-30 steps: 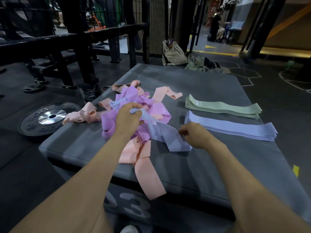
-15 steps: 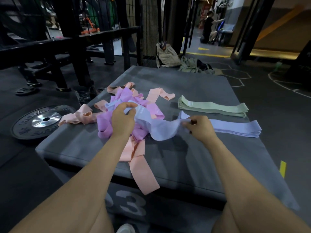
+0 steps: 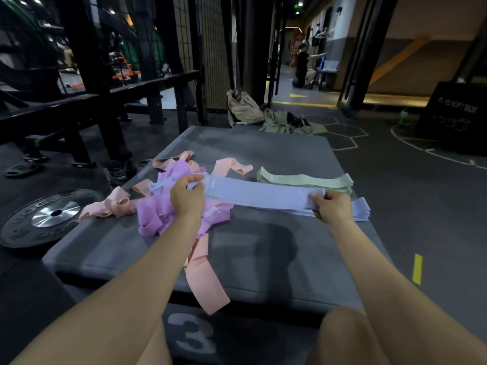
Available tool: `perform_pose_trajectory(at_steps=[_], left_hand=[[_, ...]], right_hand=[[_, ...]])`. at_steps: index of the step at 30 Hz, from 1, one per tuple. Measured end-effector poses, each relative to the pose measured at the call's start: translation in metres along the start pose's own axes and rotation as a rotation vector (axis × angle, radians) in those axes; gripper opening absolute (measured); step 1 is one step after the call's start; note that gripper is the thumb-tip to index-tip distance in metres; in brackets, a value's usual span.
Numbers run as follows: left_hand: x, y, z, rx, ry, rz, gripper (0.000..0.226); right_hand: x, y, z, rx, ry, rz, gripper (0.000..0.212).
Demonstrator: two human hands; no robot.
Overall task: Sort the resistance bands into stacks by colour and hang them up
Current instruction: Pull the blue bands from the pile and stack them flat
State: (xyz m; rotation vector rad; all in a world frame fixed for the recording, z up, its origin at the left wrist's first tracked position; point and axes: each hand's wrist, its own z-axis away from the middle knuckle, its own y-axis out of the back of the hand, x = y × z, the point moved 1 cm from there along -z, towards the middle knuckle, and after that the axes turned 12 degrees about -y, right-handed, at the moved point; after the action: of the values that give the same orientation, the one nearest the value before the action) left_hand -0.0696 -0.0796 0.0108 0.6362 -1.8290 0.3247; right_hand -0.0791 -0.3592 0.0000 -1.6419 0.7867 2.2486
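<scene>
- Over the grey plyo box (image 3: 263, 151), a blue band (image 3: 258, 194) hangs stretched flat between 2 hands.
- Left hand (image 3: 187, 197) grips one end with curled fingers, above the purple-and-pink tangle (image 3: 168, 214); right hand (image 3: 332, 206) pinches the other, just over the blue stack (image 3: 362, 210).
- Green stack (image 3: 305, 180) sits neat behind.
- Risk: a loose left-end tail near the tangle could snag and drag bands along.
- Release it crooked and the blue stack skews.
</scene>
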Motion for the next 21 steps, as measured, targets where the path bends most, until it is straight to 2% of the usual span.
perform_pose_trajectory(at_steps=[6, 11, 21], left_hand=[[-0.004, -0.047, 0.003, -0.092, 0.005, -0.041, 0.024], [-0.008, -0.101, 0.0, -0.209, 0.095, -0.092, 0.03], [-0.012, -0.162, 0.0, -0.278, 0.099, -0.266, 0.027]], right_hand=[[0.011, 0.035, -0.034, 0.104, 0.008, 0.09, 0.019], [0.014, 0.068, -0.059, 0.198, 0.041, 0.24, 0.017], [0.02, 0.081, -0.108, 0.304, -0.001, 0.223, 0.018]])
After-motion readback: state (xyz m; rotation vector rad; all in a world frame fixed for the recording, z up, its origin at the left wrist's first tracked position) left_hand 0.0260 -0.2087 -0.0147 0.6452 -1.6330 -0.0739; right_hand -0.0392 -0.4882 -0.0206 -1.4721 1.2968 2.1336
